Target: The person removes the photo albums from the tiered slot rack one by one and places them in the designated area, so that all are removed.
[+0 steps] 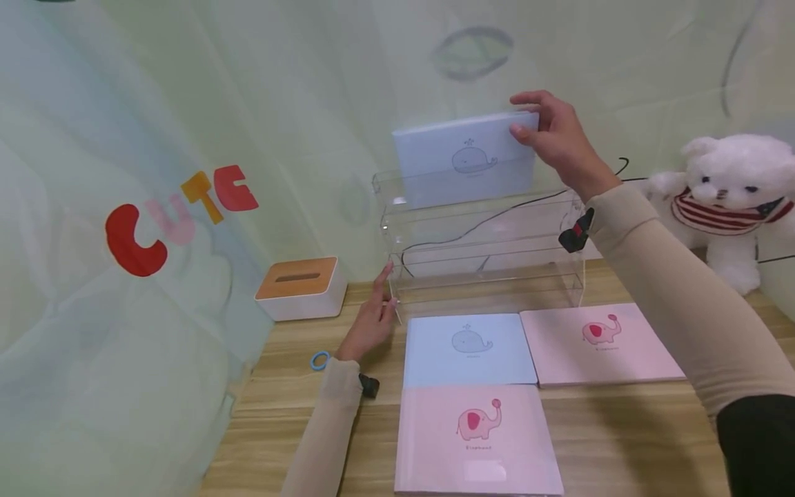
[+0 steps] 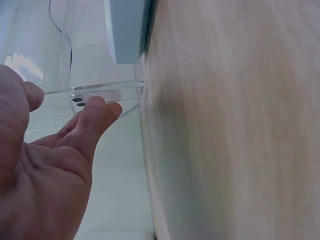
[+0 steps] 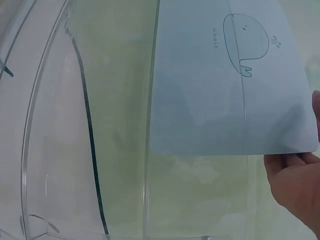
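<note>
My right hand (image 1: 555,134) pinches the top right corner of a light blue book (image 1: 428,155) with a whale on its cover. The book stands upright in the top tier of a clear acrylic rack (image 1: 484,279); its lower part shows through the front panel. In the right wrist view, the thumb is partly cut off beside the book (image 3: 200,110). Low at the rack's left side, my left hand (image 1: 370,324) touches the side panel with extended fingers (image 2: 92,117). A second blue whale book (image 1: 435,352) lies flat in front of the rack.
Two pink elephant books, one in front (image 1: 428,442) and one at right (image 1: 559,345), lie on the wooden table (image 1: 279,414). A tissue box (image 1: 310,304) and a blue ring (image 1: 319,360) are at left. A white teddy bear (image 1: 733,235) sits at right. A dark cable runs behind the rack.
</note>
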The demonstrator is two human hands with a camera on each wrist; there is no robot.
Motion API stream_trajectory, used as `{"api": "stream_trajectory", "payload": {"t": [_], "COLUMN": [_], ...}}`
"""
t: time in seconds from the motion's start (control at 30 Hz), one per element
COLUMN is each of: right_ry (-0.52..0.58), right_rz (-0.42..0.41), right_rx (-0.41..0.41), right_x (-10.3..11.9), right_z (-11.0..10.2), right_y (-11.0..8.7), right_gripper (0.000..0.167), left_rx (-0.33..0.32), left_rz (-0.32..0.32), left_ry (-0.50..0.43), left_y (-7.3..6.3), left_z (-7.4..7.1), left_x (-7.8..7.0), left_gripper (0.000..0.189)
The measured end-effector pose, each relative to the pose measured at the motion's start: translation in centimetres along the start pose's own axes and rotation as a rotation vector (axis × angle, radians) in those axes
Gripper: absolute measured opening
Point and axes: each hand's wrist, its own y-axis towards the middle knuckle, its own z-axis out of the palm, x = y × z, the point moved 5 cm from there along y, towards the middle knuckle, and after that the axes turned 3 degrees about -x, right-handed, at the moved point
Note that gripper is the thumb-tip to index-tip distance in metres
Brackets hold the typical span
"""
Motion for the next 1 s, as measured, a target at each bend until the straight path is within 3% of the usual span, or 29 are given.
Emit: {"api": "stream_trajectory", "payload": {"t": [0.37,0.7,1.0], "right_ry": [0.096,0.155,0.16], "right_rz": [0.022,-0.076,0.035], "right_rx": [0.032,-0.157,-0.252], "right_x": [-1.0,-1.4,-1.4], "right_z": [0.0,0.2,0.7], "right_y": [0.7,0.3,0.6], "right_gripper": [0.039,0.033,0.033], "left_rx": [-0.005,0.001,0.003], "left_rz": [-0.003,0.005,0.008], "left_ry": [0.013,0.018,0.016], "left_y": [-0.2,-0.2,-0.3], "left_z": [-0.3,-0.2,-0.3], "left_x": [0.1,0.1,-0.1], "left_gripper": [0.077,0.076,0.075]}}
